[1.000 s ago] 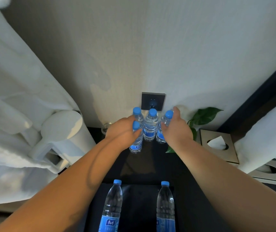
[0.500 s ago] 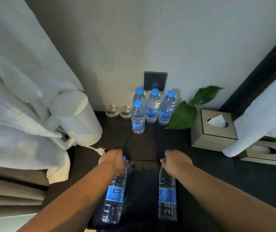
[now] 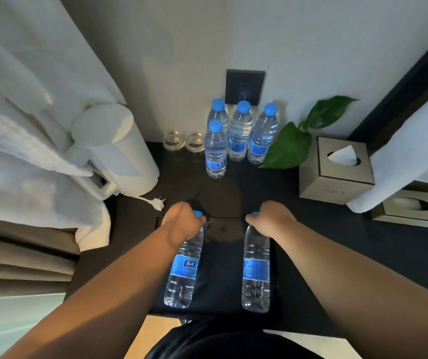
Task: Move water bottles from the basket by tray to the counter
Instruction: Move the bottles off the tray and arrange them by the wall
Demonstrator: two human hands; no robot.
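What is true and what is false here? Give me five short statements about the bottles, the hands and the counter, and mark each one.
1. Four water bottles stand grouped on the counter below the wall socket. True.
2. The left hand is empty. False: it grips the top of the left bottle on the black tray.
3. The right hand grips the top of the right bottle. True.
4. The kettle's plug is in the wall socket. False: it lies loose on the counter.
5. The two glasses stand right of the grouped bottles. False: they stand to their left, near the white kettle.
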